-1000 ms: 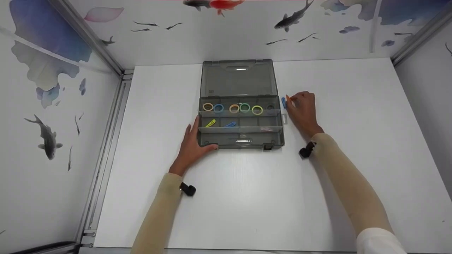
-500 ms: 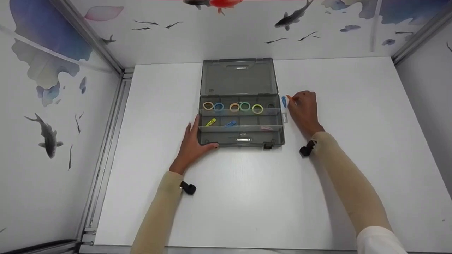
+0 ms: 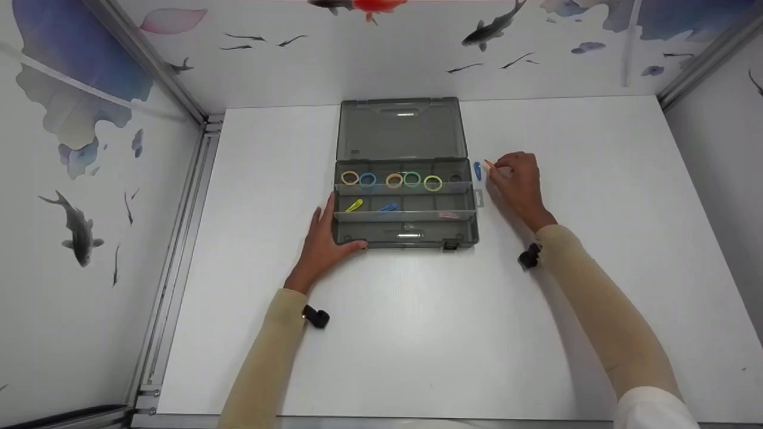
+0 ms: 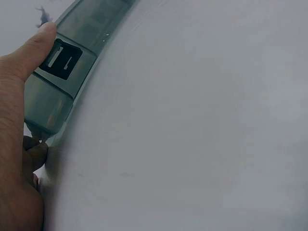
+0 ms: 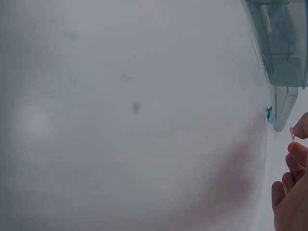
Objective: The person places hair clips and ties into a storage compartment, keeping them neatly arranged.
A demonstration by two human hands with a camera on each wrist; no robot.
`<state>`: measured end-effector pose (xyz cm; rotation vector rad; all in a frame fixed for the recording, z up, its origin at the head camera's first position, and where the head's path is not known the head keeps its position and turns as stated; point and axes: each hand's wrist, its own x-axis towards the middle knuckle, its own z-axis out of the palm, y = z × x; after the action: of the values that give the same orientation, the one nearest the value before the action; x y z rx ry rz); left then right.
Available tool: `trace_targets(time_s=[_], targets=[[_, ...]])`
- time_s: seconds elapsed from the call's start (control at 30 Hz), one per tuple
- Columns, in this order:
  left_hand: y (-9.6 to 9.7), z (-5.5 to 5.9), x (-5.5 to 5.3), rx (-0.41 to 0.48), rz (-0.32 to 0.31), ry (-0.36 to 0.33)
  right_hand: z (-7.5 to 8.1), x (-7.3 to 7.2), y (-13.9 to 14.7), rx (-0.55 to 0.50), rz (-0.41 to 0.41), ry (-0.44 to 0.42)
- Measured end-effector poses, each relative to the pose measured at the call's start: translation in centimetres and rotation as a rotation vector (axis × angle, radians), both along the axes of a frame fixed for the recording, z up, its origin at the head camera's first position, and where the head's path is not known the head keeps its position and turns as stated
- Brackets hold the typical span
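Observation:
An open grey see-through compartment box [image 3: 406,231] lies on the white table. My left hand [image 3: 322,247] holds its front left corner, fingers along the left side and the thumb [image 4: 36,50] on the front wall. Just right of the box, my right hand [image 3: 520,185] pinches a small orange hair clip [image 3: 489,164] between thumb and fingertips; the right wrist view shows the clip [image 5: 291,135] edge-on. Beside it a blue hair clip [image 3: 477,171] lies on the table. In the box's middle row are a yellow clip [image 3: 354,205], a blue clip [image 3: 388,207] and a pink piece [image 3: 448,215].
Several coloured rings, including a green ring [image 3: 412,179], stand in the box's back row. The lid [image 3: 402,134] lies folded back behind it. A side latch [image 3: 479,198] sticks out on the right. Printed walls and a metal frame [image 3: 179,256] border the table.
My right hand and forearm have shifted slightly to the right with the orange hair clip, which has turned and looks paler. My left hand stays at the box corner.

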<state>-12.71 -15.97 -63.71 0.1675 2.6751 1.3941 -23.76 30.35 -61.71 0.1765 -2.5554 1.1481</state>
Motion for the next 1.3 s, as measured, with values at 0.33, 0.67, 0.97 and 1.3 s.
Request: trace_targets(time_s=[0.33, 0.67, 0.97, 1.3], targets=[[0.0, 0.0, 0.0, 0.002, 0.003, 0.001, 1.3, 1.5, 0.0, 0.046, 0.066, 0.015], [0.0, 0.0, 0.1, -0.002, 0.012, -0.018, 2.7, 2.9, -0.4, 0.043, 0.109, 0.097], [0.0, -0.1, 0.0, -0.009, 0.021, -0.024, 3.6, 4.0, -2.2, 0.079, 0.24, 0.157], [-0.1, -0.1, 0.0, -0.007, 0.01, -0.009, 4.0, 4.5, -4.1, 0.13, 0.34, 0.16]])
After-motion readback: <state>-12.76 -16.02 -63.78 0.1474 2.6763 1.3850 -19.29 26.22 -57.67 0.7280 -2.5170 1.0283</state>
